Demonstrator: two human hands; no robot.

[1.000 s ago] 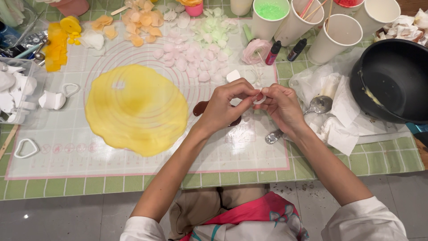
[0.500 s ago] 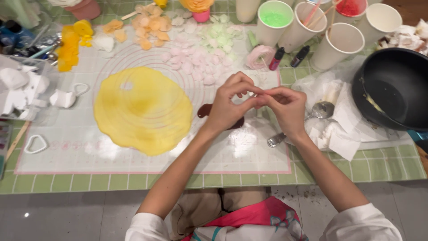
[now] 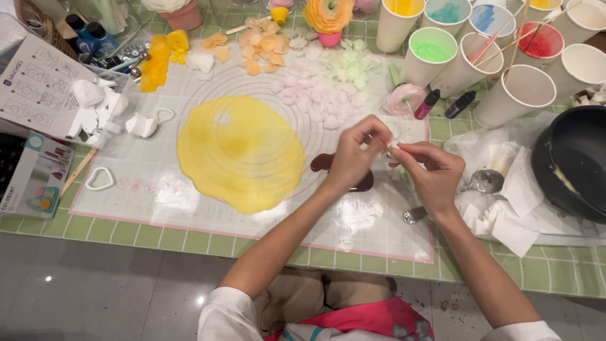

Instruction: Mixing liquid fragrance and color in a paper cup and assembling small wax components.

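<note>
**Hands pinching a small pale piece over the mat**

Left hand [image 3: 353, 155] and right hand [image 3: 432, 173] meet above the translucent silicone mat [image 3: 158, 189], fingertips of both pinched together on a tiny whitish piece [image 3: 392, 146]. Wrists bent, forearms converging. Under the left hand: glossy brown spoon-shaped tool [image 3: 322, 163]. Left of it: thin, smooth yellow rolled sheet [image 3: 240, 155], irregular round. Beyond: scattered matte pink petals [image 3: 312, 98], then paper cups [image 3: 524, 95] of colour
</note>
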